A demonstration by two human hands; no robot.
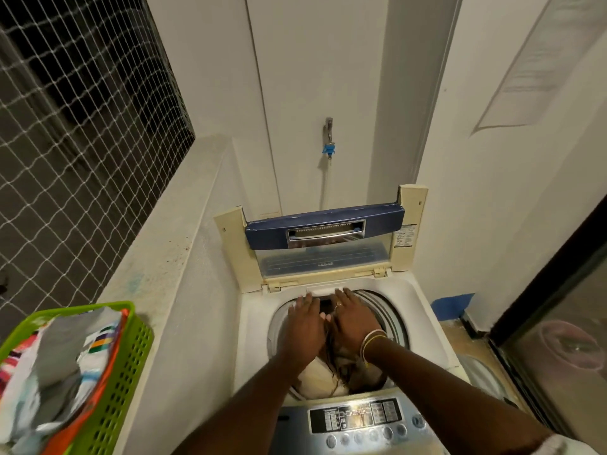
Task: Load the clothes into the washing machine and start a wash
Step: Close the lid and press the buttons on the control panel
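- The cream-white top-loading washing machine [423, 310] stood at the lower centre of the frame, against the white wall.
- Its folding lid with the dark blue handle band [269, 231] was raised upright at the back, so the round drum mouth was open.
- I saw the left hand [305, 326] palm down over the rear left of the drum mouth. Its fingers were straight and spread slightly apart, reaching toward the rear rim and gripping nothing.
- The right hand [353, 320] lay just beside it, also flat and palm down with its fingers stretched out and clamped on nothing. It wore a thin ring [338, 303], with pale and gold bangles [372, 341] on the wrist.
- I could not tell whether either palm was pressing on the laundry beneath it.
- A heap of cream and brown clothes [320, 376] sat inside the drum, showing below and between the two forearms.
- The silver control panel with round buttons [358, 418] ran along the machine's near edge, at the bottom centre.
- At the lower left, a lime-green perforated plastic basket [131, 366] held more folded laundry in grey, orange and stripes [59, 356]. It was beside a speckled grey ledge [157, 251].
- A metal wall tap with a blue hose fitting [328, 133] hung above the lid at centre.
- White mesh netting [75, 110] filled the upper left.
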